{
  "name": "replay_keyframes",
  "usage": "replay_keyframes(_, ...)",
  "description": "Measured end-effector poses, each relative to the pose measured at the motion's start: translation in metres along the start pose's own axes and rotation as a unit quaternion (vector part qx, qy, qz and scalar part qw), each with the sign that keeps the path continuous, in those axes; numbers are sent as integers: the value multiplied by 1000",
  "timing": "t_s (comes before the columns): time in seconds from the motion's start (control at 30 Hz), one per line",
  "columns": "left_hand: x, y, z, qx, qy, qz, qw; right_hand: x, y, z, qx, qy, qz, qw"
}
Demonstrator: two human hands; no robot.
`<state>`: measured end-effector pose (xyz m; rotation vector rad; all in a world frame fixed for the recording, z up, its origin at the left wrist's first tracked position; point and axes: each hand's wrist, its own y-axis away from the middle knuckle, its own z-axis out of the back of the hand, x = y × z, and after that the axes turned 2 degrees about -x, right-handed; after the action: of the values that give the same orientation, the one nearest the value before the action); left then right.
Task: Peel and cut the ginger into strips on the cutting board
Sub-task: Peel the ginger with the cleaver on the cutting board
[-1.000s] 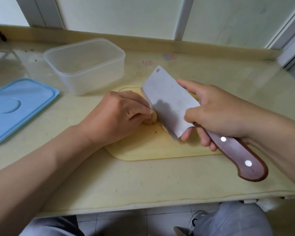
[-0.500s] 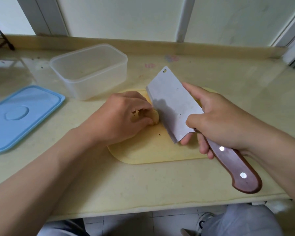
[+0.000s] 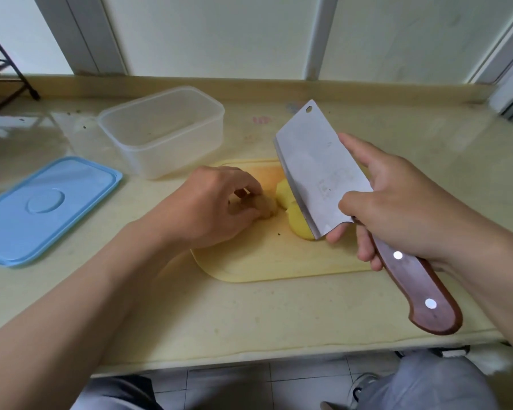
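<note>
On the pale wooden cutting board (image 3: 249,261) my left hand (image 3: 216,208) pinches a small brown-skinned ginger piece (image 3: 267,207) with curled fingers. Just right of it lie yellow cut ginger slices (image 3: 298,224), partly hidden behind the blade. My right hand (image 3: 397,202) grips the cleaver (image 3: 320,170) where the blade meets the dark wooden handle (image 3: 421,291), index finger stretched along the blade's back. The blade is tilted, its edge against the yellow slices.
A clear plastic container (image 3: 163,128) stands behind the board to the left. Its blue lid (image 3: 45,208) lies flat at the far left. The counter's front edge (image 3: 249,359) runs below the board, with my knees under it. A wall ledge runs along the back.
The cleaver has shifted right, away from my left hand. Yellow cut slices now show between the blade and the brown piece. My left hand stays on the ginger.
</note>
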<state>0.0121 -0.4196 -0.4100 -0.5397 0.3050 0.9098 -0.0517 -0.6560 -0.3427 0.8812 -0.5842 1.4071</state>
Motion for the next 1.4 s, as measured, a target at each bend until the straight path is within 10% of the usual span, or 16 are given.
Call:
replay_keyframes(0.53, -20, -2, 20, 2, 230, 270, 935, 6, 11, -5, 5, -29, 20, 999)
replay_keyframes(1.4, -15, 7, 3, -71, 191, 130, 970, 27, 17, -32, -29, 79, 49, 995)
